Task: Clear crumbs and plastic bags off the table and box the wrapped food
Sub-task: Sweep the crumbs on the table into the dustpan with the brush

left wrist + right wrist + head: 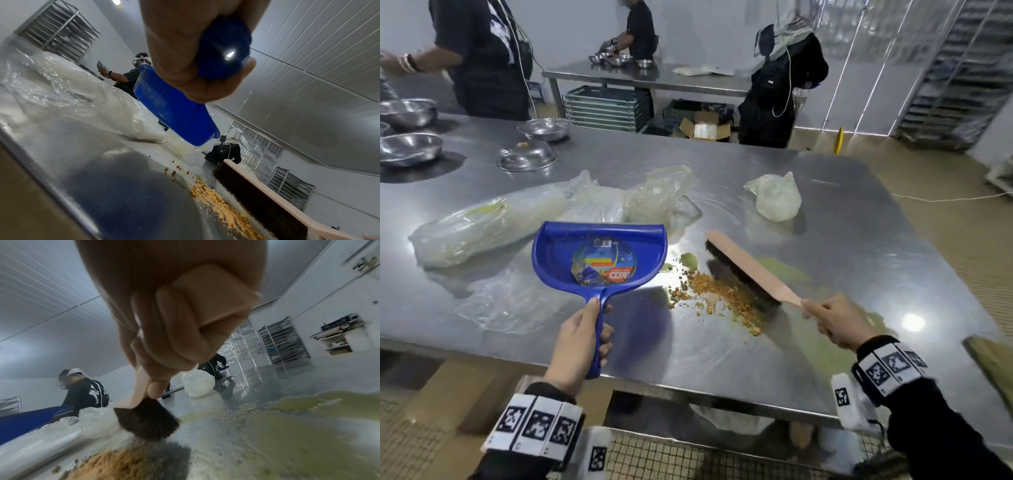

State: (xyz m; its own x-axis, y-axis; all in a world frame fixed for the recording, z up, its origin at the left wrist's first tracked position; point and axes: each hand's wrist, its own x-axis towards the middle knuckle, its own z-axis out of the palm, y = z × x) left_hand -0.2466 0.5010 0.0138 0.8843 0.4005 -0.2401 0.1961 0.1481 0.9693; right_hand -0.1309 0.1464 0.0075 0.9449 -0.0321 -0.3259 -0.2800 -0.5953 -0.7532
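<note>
My left hand (582, 339) grips the handle of a blue dustpan (599, 255), held tilted above the steel table (859, 240); its underside (174, 107) shows in the left wrist view. My right hand (839, 322) holds the wooden handle of a dark-bristled brush (743, 267), whose bristles (146, 421) rest on the table beside a pile of orange crumbs (722, 294). Green powder smears (784, 267) lie around the brush. Crumpled clear plastic bags (493, 222) lie left of and behind the dustpan. A tied bag of wrapped white food (775, 200) sits further back on the right.
Steel bowls (409, 147) and a lid (527, 159) stand at the table's far left. Other people work at the left (479, 54) and at a second table (640, 73) behind. Crates (606, 108) and a cardboard box (705, 128) lie on the floor beyond.
</note>
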